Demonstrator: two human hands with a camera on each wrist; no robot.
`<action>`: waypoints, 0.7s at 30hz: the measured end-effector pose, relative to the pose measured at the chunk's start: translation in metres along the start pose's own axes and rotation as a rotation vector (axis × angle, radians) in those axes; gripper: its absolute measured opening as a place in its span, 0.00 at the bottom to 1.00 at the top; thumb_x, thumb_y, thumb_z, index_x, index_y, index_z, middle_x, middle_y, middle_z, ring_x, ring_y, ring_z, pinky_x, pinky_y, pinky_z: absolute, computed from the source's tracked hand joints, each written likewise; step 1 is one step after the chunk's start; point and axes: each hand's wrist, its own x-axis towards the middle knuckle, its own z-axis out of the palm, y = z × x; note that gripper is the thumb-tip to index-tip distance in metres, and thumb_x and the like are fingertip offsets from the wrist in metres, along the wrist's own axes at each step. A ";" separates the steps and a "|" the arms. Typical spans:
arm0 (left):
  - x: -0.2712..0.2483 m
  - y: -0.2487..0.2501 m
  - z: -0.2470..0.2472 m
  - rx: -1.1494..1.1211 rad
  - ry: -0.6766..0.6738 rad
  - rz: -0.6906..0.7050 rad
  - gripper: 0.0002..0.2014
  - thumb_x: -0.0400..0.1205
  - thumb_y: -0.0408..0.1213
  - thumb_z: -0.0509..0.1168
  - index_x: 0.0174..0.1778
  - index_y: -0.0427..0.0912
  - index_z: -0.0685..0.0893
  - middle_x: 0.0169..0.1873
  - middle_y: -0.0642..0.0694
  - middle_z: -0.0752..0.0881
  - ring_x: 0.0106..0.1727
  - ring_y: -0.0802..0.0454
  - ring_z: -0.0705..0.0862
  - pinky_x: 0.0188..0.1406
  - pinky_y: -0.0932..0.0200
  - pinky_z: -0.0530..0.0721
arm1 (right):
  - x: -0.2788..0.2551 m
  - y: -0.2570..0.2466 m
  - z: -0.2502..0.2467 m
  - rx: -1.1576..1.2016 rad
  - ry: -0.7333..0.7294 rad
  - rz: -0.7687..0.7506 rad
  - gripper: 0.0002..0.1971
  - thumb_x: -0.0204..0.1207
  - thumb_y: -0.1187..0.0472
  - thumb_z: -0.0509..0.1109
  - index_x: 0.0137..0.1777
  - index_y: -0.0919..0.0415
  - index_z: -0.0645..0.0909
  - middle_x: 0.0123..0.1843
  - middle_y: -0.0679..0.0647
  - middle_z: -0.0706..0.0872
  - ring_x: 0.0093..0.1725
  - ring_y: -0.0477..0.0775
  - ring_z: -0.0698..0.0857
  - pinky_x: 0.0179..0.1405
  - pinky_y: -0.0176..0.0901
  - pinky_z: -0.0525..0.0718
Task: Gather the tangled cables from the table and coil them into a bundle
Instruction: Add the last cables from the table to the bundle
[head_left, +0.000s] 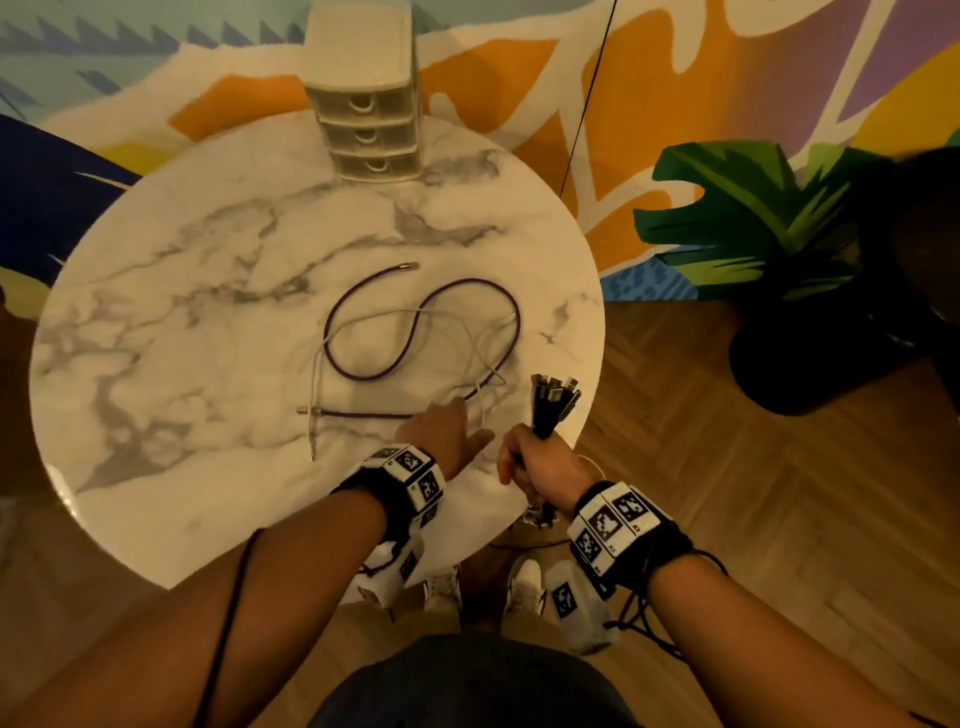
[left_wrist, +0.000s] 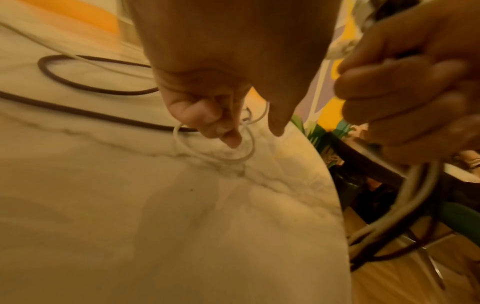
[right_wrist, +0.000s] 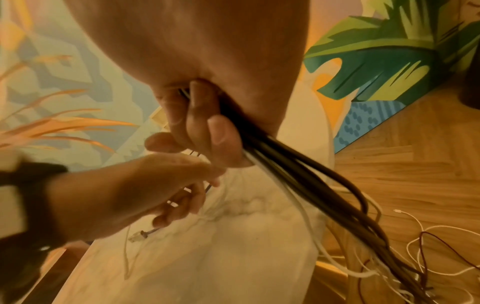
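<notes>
The thin white cable (head_left: 415, 314) and the dark purple braided cable (head_left: 363, 371) lie looped on the round marble table (head_left: 156, 312); both look light and limp. The left hand (left_wrist: 207, 115) pinches a white loop near the edge, a good hold. The right hand (head_left: 535, 465) clutches the gathered cable bunch (right_wrist: 298, 164).

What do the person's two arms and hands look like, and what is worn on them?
Both forearms are bare, without sleeves. Each wrist carries a black strap with white blocks printed with black square markers: the left wristband and the right wristband. A white camera unit hangs under each. Thin black cords trail from both. The left hand and right hand wear no gloves.
</notes>
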 end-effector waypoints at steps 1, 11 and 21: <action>0.005 -0.002 0.002 0.015 -0.051 -0.008 0.22 0.80 0.55 0.60 0.64 0.44 0.74 0.60 0.40 0.82 0.60 0.40 0.81 0.53 0.49 0.79 | 0.000 -0.001 0.001 -0.004 -0.002 0.007 0.26 0.83 0.59 0.49 0.25 0.65 0.73 0.12 0.47 0.67 0.14 0.46 0.61 0.20 0.39 0.59; -0.056 -0.010 -0.006 0.073 -0.068 0.309 0.08 0.80 0.47 0.59 0.43 0.46 0.73 0.44 0.42 0.82 0.45 0.42 0.81 0.38 0.54 0.74 | 0.023 0.007 0.013 0.003 0.159 0.087 0.20 0.82 0.54 0.56 0.39 0.64 0.84 0.19 0.53 0.69 0.16 0.49 0.64 0.19 0.38 0.61; -0.086 -0.031 0.004 -0.157 -0.235 0.336 0.17 0.87 0.48 0.50 0.49 0.42 0.79 0.38 0.42 0.83 0.38 0.46 0.80 0.41 0.49 0.78 | 0.021 -0.015 0.026 0.090 -0.059 -0.045 0.19 0.82 0.59 0.58 0.27 0.59 0.70 0.19 0.50 0.61 0.16 0.47 0.58 0.19 0.37 0.54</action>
